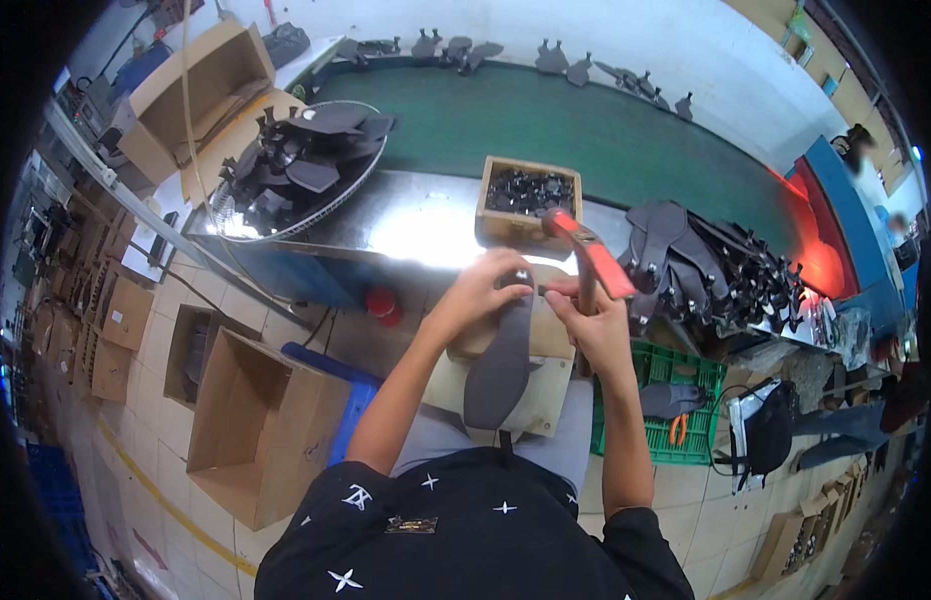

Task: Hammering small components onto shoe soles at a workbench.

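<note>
A flat dark-grey sole-shaped piece [498, 375] lies lengthwise in front of me on a pale block [553, 342], its wide end toward my body. My left hand [478, 295] is closed on its narrow far end, thumb and fingers around a small fitting there. Upright in my right hand [600, 330] is a hammer [592, 254] with a red head, the handle held in the palm. My right thumb and forefinger are pinched together close to the fitting; what sits between them is too small to tell. Beyond my hands, a wooden box [526, 230] contains small black metal parts.
On the left stands a wire basket [371, 165] of grey pieces; more pieces [671, 245] are piled right. A green conveyor belt [466, 120] runs behind. Cardboard boxes [311, 420] and a green crate [641, 452] with orange-handled pliers [679, 430] flank me.
</note>
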Demonstrator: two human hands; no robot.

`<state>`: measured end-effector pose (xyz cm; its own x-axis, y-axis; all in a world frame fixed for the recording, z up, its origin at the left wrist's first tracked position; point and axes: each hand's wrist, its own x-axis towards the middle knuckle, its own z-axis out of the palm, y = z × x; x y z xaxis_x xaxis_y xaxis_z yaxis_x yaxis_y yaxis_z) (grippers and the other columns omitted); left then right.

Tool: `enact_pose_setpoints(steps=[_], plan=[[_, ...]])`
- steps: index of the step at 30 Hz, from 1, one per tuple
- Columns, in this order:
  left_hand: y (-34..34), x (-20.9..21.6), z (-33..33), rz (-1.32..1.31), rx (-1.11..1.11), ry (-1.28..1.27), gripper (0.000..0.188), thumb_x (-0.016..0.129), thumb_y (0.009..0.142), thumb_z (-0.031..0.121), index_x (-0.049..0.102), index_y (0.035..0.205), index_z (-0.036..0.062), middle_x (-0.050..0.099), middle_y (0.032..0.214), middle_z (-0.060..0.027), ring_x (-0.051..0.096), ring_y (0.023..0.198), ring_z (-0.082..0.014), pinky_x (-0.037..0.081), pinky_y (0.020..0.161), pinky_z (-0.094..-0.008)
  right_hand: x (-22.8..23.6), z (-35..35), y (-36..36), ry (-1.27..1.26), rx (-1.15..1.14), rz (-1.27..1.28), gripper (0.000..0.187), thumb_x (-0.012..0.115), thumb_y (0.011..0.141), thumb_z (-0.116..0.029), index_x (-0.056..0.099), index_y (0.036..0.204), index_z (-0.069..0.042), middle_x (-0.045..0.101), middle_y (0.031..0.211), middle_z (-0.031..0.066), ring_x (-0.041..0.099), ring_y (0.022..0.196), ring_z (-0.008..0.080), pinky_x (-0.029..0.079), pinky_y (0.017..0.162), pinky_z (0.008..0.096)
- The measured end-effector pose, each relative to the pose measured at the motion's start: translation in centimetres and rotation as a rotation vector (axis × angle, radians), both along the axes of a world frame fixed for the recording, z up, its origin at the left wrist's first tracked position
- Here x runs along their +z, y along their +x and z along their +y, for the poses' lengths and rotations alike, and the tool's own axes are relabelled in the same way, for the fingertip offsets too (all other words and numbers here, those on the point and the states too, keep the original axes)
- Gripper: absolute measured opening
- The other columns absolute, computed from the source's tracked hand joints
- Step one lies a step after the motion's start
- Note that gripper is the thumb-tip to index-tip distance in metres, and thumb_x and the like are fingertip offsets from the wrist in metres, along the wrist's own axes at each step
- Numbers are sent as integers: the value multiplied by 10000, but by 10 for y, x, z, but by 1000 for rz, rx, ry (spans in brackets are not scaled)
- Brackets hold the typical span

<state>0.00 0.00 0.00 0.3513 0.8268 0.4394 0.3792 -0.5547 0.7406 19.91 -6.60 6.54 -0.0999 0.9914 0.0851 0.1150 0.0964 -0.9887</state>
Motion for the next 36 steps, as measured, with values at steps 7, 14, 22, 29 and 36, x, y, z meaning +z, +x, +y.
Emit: enact_pose_setpoints(steps=[7,14,22,29,36], plan=[[-4,-7,-27,-136,86,-101,232,782,711,136,700,887,10,683,889,-121,644,862,-285,483,823,-371,-12,28,-14,-42,75,-105,212,733,880,-153,702,1000,18,639,733,-18,524,612,44,415,540,233],[-11,-16,-26,-80,122,-12,258,780,704,138,706,923,23,680,879,-116,620,877,-269,470,858,-374,-48,37,-20,259,70,-225,200,696,853,-46,683,1036,34,704,877,88,649,808,133,514,735,286],[-13,-11,-27,-11,124,23,312,779,710,164,704,980,26,675,868,-116,599,868,-271,469,836,-377,-46,44,-18,323,147,-341,236,663,826,33,679,1061,34,727,955,96,697,875,160,544,788,290],[-9,-3,-33,-183,110,-50,326,771,759,122,700,1058,16,715,917,-145,676,807,-237,521,738,-327,-30,28,-20,513,111,-363,207,650,754,52,627,959,28,642,928,174,631,812,360,490,713,370],[-6,3,-35,-180,109,-102,304,772,786,113,698,1059,1,731,911,-150,684,793,-139,528,721,-310,-33,32,-12,521,138,-385,233,641,746,61,633,975,21,638,918,159,626,833,370,496,728,363]])
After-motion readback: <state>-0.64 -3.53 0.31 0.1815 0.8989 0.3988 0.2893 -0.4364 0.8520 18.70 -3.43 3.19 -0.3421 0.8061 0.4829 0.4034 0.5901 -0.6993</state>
